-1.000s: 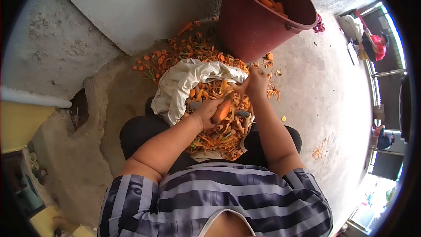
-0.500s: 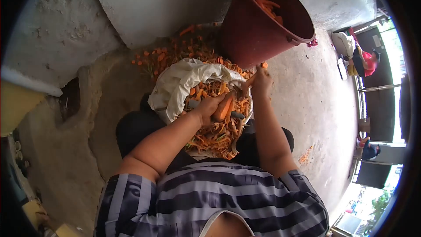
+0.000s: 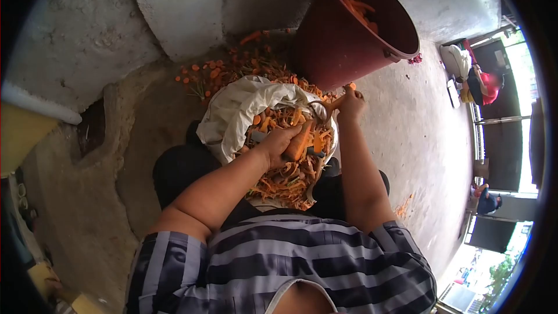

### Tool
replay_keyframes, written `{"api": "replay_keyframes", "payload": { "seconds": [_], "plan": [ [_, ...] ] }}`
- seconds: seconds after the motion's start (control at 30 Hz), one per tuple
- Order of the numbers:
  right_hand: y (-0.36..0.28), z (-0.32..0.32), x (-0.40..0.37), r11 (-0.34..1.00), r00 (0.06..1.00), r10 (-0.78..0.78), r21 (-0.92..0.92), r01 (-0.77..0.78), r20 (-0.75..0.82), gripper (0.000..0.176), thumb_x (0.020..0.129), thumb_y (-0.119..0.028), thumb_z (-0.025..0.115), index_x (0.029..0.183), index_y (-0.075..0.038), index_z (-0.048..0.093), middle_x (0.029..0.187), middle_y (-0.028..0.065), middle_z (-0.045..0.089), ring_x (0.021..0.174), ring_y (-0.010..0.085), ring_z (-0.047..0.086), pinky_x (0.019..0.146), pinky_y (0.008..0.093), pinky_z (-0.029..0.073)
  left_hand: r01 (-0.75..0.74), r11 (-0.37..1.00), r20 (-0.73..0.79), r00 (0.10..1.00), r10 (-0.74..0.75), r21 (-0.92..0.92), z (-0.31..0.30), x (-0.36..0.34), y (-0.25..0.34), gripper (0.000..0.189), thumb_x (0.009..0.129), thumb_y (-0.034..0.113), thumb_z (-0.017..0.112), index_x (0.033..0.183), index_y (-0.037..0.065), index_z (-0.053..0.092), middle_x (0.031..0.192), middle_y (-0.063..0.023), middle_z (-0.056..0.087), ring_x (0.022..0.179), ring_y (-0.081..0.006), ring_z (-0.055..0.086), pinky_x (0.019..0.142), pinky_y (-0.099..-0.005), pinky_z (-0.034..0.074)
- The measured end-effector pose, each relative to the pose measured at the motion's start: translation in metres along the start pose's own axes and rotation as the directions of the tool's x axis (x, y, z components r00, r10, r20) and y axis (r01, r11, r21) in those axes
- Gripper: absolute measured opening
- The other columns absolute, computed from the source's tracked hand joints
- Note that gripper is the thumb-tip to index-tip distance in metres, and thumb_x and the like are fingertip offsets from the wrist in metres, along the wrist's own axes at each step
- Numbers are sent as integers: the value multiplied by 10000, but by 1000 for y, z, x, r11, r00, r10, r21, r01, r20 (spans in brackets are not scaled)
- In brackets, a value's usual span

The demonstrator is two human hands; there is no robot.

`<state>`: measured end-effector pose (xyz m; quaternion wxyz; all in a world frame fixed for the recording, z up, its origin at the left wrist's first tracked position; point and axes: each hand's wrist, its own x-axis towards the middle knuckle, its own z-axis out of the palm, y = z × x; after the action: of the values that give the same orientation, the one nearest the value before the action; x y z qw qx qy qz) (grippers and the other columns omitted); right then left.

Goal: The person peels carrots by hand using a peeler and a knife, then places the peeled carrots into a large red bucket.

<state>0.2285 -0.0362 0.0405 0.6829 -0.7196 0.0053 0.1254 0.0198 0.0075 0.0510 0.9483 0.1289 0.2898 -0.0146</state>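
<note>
My left hand (image 3: 279, 144) is closed around a thick orange carrot (image 3: 299, 144), over the mouth of a white sack (image 3: 226, 113). Orange peelings (image 3: 279, 183) and cut carrot bits fill the sack. A grey flat piece (image 3: 257, 136) shows left of this hand, and a dark piece (image 3: 317, 152) sticks out beyond the carrot; what links them is hidden. At the sack's right rim, my right hand (image 3: 352, 107) grips a brownish peeler (image 3: 329, 108) with a curved, forked head. Its head is a little apart from the carrot.
A dark red bucket (image 3: 343, 52) holding carrots (image 3: 359, 9) stands just beyond the sack. Carrot slices and scraps (image 3: 215, 74) litter the floor along the wall (image 3: 186, 11). Far right, a person in red (image 3: 489, 88) and another in dark clothes (image 3: 489, 202) are visible.
My right hand has moved slightly up and right with the peeler, drawing its head away from the carrot. My left hand keeps its hold on the carrot.
</note>
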Motion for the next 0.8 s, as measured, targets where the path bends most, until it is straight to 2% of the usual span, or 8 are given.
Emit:
{"api": "replay_keyframes", "payload": {
  "seconds": [0.03,0.23,0.33,0.43,0.53,0.67,0.73,0.8],
  "plan": [
    [-2,0,4,998,998,-29,57,31,-48,152,731,-140,615,701,-28,517,573,10,446,453,115,405,429,269,338,12,1000,-16,1000,-12,-2,4,-4,4,268,909,300,412,1001,74,523,898,-40,557,724,-131,565,649,-271,491],
    [8,-8,-73,990,961,71,98,-101,267,191,735,-132,587,606,-46,476,550,15,436,470,99,403,424,262,310,-17,991,143,989,36,-136,-27,30,0,245,896,285,441,985,74,528,831,-29,567,712,-117,564,634,-273,490],
    [-1,0,-54,972,952,221,-133,-196,211,143,737,-115,613,762,-12,516,601,24,460,487,109,414,421,263,329,1,999,89,996,2,-40,-26,35,-7,242,891,283,448,988,75,525,828,-31,566,703,-120,564,614,-271,490],
    [26,-1,16,994,997,79,-70,-79,3,198,726,-135,627,814,8,522,616,22,461,501,111,413,434,259,329,59,998,16,998,-58,-35,-3,16,-4,243,890,281,449,995,74,519,832,-29,561,691,-120,561,586,-275,491],
    [13,-8,10,998,998,42,45,-41,-37,194,726,-133,628,797,3,510,643,28,473,512,115,429,448,251,349,21,997,12,1000,-20,-76,1,14,4,252,887,286,455,1000,68,511,834,-30,556,677,-122,558,562,-281,492],
    [9,-12,-65,995,974,101,-3,-103,204,205,737,-153,640,778,0,511,621,6,463,501,102,385,465,256,324,-14,998,121,992,21,-53,-39,42,-3,275,889,309,445,996,64,509,836,-38,555,649,-131,557,540,-273,488],
    [21,-11,-63,989,932,143,-24,-143,334,193,744,-154,630,769,2,521,637,28,484,535,108,423,488,262,344,78,988,315,949,-32,-134,-56,53,-6,291,895,322,425,1008,67,507,846,-41,558,673,-137,564,553,-287,494],
    [19,-3,-37,984,968,143,-136,-116,207,171,746,-114,610,790,19,514,641,44,490,535,125,459,487,276,375,115,987,279,957,-78,-116,-57,54,-12,302,900,326,407,1020,67,506,855,-41,560,697,-141,570,573,-297,499]
  ]
}}
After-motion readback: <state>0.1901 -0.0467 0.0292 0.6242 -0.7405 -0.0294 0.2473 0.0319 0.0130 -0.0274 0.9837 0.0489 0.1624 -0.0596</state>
